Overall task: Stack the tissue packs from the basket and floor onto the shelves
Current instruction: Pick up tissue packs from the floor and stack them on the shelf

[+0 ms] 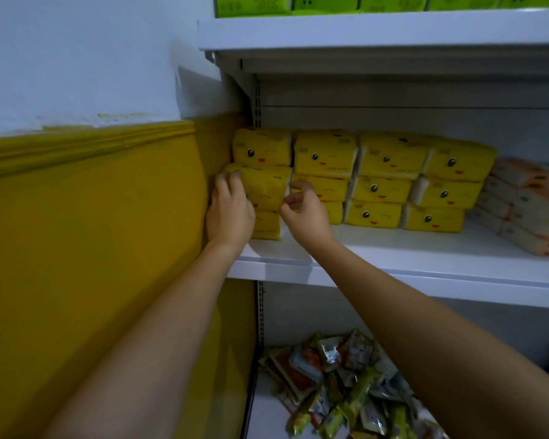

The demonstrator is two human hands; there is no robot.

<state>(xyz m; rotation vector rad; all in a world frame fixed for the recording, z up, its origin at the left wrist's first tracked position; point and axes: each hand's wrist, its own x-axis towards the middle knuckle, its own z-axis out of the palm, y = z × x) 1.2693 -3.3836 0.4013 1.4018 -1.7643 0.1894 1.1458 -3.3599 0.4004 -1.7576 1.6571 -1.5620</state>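
The white metal shelf [425, 258] at middle level carries yellow plastic-wrapped tissue packs [381, 188] with printed faces, in four columns of three. The left hand [230, 213] grips the left end of the middle pack [263, 188] in the leftmost column, its fingers [232, 179] curled over the upper corner. The right hand [303, 210] is at that pack's right end with fingers loosely curled; contact cannot be confirmed. Orange-and-white packs [526, 204] are stacked at far right.

Arms outstretched, left hand [230, 210] gripping tissue pack [267, 188], right hand [301, 207] curled
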